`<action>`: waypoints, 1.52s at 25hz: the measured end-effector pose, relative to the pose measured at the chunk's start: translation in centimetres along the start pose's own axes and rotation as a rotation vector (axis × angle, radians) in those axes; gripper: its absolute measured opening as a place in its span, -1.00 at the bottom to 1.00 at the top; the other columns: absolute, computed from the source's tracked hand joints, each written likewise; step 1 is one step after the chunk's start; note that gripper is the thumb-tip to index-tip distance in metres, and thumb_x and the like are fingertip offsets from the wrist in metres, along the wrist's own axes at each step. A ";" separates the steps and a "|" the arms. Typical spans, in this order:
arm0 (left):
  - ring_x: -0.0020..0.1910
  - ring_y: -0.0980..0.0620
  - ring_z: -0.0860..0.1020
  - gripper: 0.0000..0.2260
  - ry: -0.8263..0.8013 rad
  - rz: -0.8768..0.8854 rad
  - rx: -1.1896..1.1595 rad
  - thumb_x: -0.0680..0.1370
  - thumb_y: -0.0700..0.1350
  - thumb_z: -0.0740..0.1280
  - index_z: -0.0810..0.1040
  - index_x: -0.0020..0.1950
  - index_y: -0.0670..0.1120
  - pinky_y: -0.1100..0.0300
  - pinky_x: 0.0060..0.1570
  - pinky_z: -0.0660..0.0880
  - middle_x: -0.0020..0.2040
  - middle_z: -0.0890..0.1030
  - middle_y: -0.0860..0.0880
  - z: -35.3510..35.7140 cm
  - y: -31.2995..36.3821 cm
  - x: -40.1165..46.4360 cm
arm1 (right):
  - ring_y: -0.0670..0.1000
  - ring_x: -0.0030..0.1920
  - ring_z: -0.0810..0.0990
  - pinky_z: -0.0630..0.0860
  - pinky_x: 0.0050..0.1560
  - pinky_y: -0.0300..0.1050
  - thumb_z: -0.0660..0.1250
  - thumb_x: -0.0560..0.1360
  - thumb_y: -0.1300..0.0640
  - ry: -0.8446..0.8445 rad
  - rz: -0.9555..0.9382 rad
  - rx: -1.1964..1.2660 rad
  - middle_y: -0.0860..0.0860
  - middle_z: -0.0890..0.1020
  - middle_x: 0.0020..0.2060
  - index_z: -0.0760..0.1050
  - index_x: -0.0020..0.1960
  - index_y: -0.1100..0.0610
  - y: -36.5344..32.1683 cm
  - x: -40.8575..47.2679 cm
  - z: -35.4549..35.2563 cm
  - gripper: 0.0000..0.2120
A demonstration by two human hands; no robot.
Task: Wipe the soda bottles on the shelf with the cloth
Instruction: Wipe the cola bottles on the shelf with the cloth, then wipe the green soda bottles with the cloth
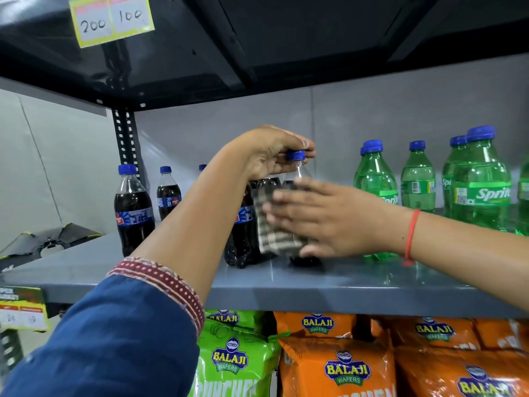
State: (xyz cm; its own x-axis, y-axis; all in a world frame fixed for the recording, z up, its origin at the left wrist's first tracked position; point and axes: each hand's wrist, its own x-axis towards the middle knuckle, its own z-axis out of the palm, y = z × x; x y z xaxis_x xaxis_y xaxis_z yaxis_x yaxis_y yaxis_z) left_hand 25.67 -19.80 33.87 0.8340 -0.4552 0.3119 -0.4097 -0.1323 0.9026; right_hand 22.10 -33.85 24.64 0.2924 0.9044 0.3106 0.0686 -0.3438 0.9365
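Head view of a grey metal shelf stocked with soda. The left hand reaches in from the near left and pinches the blue cap of a dark cola bottle standing near the middle of the shelf, steadying it from above. The right hand, blurred by motion, comes in from the right with its fingers spread flat, pressing a checked cloth against the front of that bottle's body. A second cola bottle stands touching or just beside it on the left, partly hidden by the left forearm. More cola bottles stand further left, and green lemon-lime bottles stand to the right, the closest of these just behind the right wrist. Bags of wafers fill the shelf below.

Risk, as a judgement: the held bottle stands close to the near edge, so a hard sideways stroke could pivot it under the cap grip and tip it off the front. The same stroke could knock the neighbouring cola bottle, and the right wrist could topple the closest green bottle. The cloth, held only by flat pressure, could slip and drop.
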 end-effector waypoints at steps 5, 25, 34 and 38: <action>-0.17 0.07 0.60 -0.89 -0.005 0.000 0.014 0.50 -0.24 0.25 0.57 -0.11 -0.18 0.35 -0.26 0.56 -0.13 0.63 -0.08 0.0 0.0 0.0 | 0.04 0.38 0.33 0.28 0.34 0.13 -0.05 0.50 -0.17 -0.036 -0.063 -0.011 0.02 0.43 0.36 0.34 0.36 0.13 -0.1 0.1 -0.1 -0.42; -0.11 0.06 0.61 -0.87 -0.034 -0.057 0.007 0.50 -0.24 0.26 0.58 -0.04 -0.20 0.30 -0.16 0.56 -0.08 0.65 -0.09 -0.6 0.1 0.5 | 0.08 0.31 0.44 0.60 -0.10 -0.04 0.03 0.53 0.18 -0.015 -0.052 0.220 -0.06 0.46 0.33 0.35 0.36 0.05 -0.9 -3.4 -1.0 -0.58; -0.24 0.18 0.50 -0.78 0.174 0.294 0.386 0.44 -0.13 0.36 0.61 0.04 -0.18 0.31 -0.13 0.47 -0.03 0.61 -0.05 1.4 2.7 -0.3 | 0.11 0.19 0.53 0.57 -0.16 -0.06 0.08 0.47 0.22 -0.027 0.090 0.265 0.00 0.52 0.29 0.37 0.33 0.05 -0.3 -8.6 -4.6 -0.56; -0.19 0.19 0.52 -0.81 0.157 0.550 0.410 0.44 -0.02 0.35 0.66 -0.14 -0.12 0.42 -0.21 0.43 -0.13 0.59 0.09 6.7 5.1 -0.8 | 0.14 0.19 0.51 0.60 -0.13 0.02 0.25 0.35 0.20 -0.106 0.196 0.242 0.04 0.52 0.29 0.34 0.34 0.07 0.8 -11.9 -5.0 -0.45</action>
State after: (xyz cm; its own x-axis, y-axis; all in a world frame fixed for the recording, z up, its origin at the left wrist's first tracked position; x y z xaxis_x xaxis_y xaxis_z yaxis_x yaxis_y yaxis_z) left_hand 20.40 -26.02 36.20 0.4963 -0.4230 0.7581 -0.8681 -0.2546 0.4262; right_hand 13.95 -43.60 22.48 0.4194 0.7884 0.4501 0.2227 -0.5700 0.7909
